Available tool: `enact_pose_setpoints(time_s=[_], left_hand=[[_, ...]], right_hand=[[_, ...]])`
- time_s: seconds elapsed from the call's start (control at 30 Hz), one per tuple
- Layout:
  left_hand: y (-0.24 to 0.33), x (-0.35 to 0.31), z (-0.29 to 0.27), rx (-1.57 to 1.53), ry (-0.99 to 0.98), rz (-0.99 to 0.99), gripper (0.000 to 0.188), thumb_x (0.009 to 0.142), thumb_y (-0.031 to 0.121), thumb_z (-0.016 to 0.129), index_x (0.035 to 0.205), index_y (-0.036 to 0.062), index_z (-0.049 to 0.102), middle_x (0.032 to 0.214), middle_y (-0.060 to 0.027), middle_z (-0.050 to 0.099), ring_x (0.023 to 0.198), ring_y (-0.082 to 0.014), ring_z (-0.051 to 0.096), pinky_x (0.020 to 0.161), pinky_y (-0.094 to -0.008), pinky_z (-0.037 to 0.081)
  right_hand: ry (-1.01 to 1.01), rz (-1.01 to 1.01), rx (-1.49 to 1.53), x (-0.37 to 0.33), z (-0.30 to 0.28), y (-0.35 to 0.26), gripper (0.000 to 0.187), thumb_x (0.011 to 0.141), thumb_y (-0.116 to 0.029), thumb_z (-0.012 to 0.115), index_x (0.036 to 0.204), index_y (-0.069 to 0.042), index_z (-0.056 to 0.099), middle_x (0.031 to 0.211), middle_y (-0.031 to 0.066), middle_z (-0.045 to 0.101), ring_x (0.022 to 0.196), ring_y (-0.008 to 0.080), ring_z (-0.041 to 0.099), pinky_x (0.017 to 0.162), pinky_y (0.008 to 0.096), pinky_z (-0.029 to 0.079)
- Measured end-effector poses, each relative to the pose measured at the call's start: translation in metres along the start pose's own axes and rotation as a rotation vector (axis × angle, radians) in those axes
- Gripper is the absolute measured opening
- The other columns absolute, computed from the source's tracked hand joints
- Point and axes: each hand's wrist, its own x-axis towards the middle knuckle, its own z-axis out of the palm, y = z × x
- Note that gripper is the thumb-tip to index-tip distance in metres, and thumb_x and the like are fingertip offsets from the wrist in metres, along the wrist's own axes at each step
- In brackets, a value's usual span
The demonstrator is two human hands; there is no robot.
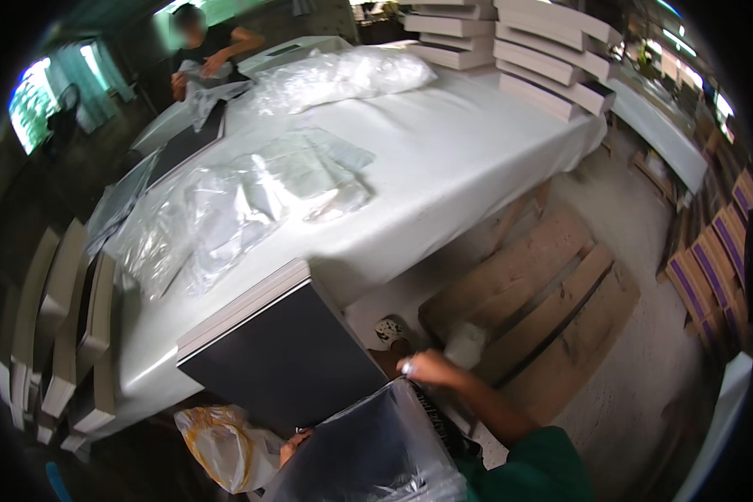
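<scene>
A flat dark box-like panel in a clear plastic bag [360, 443] is held close to my body, tilted. My left hand [293, 445] grips its left edge; only some fingers show and the rest is hidden behind it. By its upper right corner my right hand [431, 368] is closed, with a small whitish bit at the fingertips that I cannot make out. Just beyond, a stack of dark-faced pale-edged panels [276, 351] leans over the near edge of the table.
A white-covered table [443, 159] bears loose clear plastic bags [234, 209] and a heap of plastic [343, 75]. Pale boxes stand stacked at the far right [552, 50] and left [58, 326]. A wooden pallet [527, 293] lies on the floor. Across the table another person [205, 50] handles plastic.
</scene>
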Motion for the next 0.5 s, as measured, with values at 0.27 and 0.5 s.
enact_pose_setpoints(time_s=[0.27, 0.5], left_hand=[[0.207, 0.026, -0.166, -0.111, -0.067, 0.136, 0.056, 0.073, 0.026, 0.067, 0.121, 0.0059, 0.046, 0.115, -0.0188, 0.053, 0.109, -0.0314, 0.049, 0.090, -0.0372, 0.039], [0.252, 0.047, -0.121, -0.360, -0.053, 0.400, 0.027, 0.071, 0.031, 0.071, 0.083, 0.0066, 0.064, 0.079, -0.0097, 0.061, 0.083, -0.0252, 0.055, 0.081, -0.0372, 0.037]], right_hand=[[-0.085, -0.461, 1.226, -0.016, -0.117, -0.236, 0.046, 0.091, -0.023, 0.042, 0.129, 0.001, 0.032, 0.113, 0.0156, 0.052, 0.092, 0.0188, 0.056, 0.076, 0.0272, 0.046], [-0.427, -0.563, 1.555, 0.014, -0.089, -0.303, 0.068, 0.088, -0.026, 0.048, 0.138, -0.006, 0.006, 0.136, 0.0175, 0.026, 0.126, 0.0259, 0.029, 0.101, 0.0375, 0.028]])
